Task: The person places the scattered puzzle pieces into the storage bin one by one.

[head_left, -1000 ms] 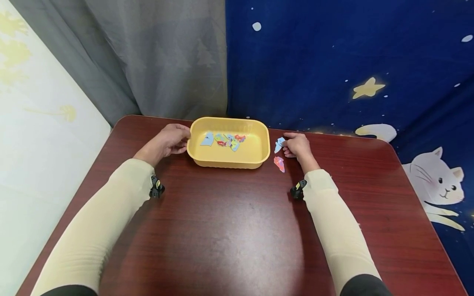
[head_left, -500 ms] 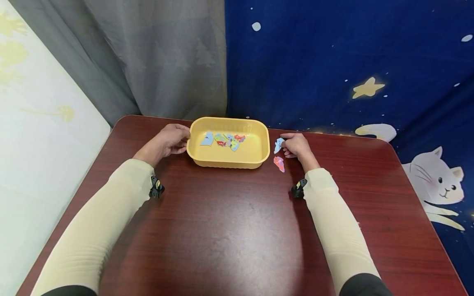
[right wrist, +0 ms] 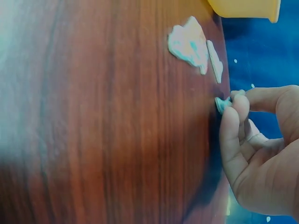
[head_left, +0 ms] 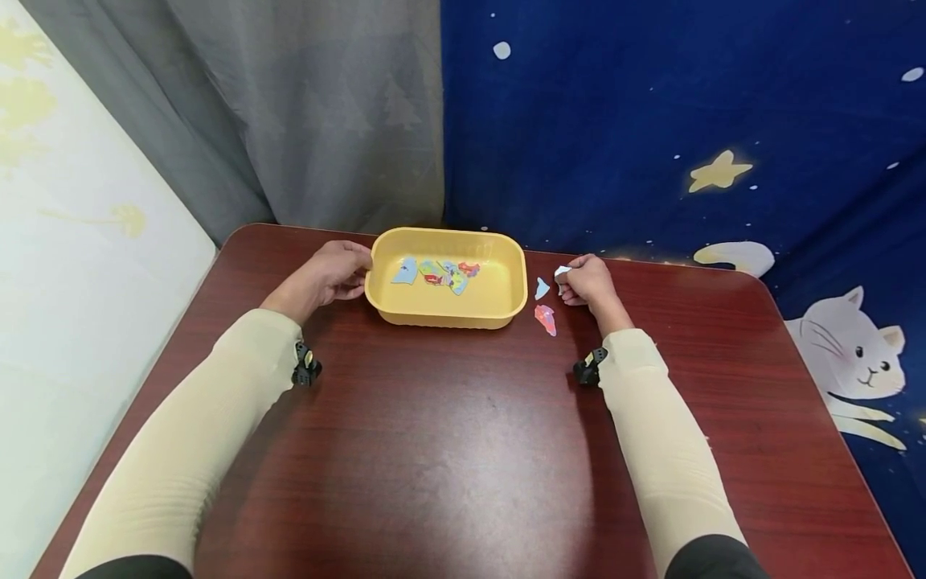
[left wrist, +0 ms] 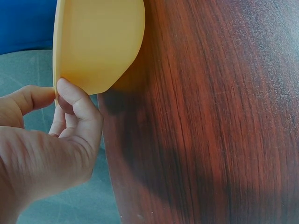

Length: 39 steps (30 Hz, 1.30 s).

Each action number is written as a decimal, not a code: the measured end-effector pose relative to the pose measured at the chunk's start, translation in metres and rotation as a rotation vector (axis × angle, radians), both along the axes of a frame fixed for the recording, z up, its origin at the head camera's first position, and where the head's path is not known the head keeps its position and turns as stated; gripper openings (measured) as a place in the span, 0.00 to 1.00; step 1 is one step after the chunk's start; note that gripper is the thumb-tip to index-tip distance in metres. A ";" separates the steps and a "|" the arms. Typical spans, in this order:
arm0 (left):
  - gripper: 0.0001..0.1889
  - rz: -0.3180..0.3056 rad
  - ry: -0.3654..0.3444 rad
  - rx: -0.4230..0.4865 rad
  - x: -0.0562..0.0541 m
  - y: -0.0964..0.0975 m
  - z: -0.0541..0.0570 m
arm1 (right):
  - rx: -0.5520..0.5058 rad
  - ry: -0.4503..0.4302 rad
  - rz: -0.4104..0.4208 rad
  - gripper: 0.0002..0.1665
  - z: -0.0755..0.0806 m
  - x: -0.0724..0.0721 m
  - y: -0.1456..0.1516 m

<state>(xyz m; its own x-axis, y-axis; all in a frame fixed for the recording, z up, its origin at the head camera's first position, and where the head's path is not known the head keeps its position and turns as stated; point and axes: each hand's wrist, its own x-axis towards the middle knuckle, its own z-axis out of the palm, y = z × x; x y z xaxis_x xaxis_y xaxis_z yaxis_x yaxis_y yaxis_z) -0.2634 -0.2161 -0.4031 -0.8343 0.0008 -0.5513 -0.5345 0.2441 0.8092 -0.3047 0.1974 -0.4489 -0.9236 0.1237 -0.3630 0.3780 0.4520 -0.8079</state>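
My left hand (head_left: 329,273) pinches the left rim of a yellow plastic basin (head_left: 446,312); in the left wrist view the thumb and a finger lie on either side of the rim. Right of the basin, my right hand (head_left: 589,283) pinches a small pale blue puzzle piece (head_left: 560,274), partly covered by the fingers. In the right wrist view that puzzle piece (right wrist: 222,105) sticks out past the fingertips. Between that hand and the basin lie a light blue puzzle piece (head_left: 542,288) and a red-and-purple puzzle piece (head_left: 546,320).
Several coloured puzzle pieces (head_left: 450,277) lie inside the basin, with a light blue piece (head_left: 406,271) at the left. The dark red wooden table (head_left: 434,450) ends just behind the basin, against a grey curtain (head_left: 340,112) and a blue curtain (head_left: 615,121).
My right hand has picked up a pale blue piece and moved slightly right with it, leaving another light blue piece in view on the table. The left hand has stayed at the basin.
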 end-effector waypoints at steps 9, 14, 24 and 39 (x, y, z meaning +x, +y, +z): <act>0.17 -0.006 -0.001 0.005 0.000 0.000 0.001 | 0.030 -0.027 0.007 0.12 0.010 0.004 0.011; 0.17 -0.002 -0.001 0.003 0.001 0.000 0.002 | -0.001 -0.020 -0.013 0.12 0.010 0.004 0.015; 0.17 -0.004 0.001 0.002 0.001 -0.001 0.001 | -0.115 0.040 -0.083 0.13 0.013 0.007 0.018; 0.18 -0.008 0.006 -0.003 0.000 -0.001 0.000 | -0.312 0.110 -0.143 0.21 0.025 0.006 0.015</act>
<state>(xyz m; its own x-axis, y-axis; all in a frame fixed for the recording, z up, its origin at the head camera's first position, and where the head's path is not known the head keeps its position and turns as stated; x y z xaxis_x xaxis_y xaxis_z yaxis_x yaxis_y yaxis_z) -0.2631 -0.2175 -0.4035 -0.8378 0.0054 -0.5459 -0.5273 0.2508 0.8118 -0.2992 0.2124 -0.4234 -0.9407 0.1532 -0.3028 0.3225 0.1256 -0.9382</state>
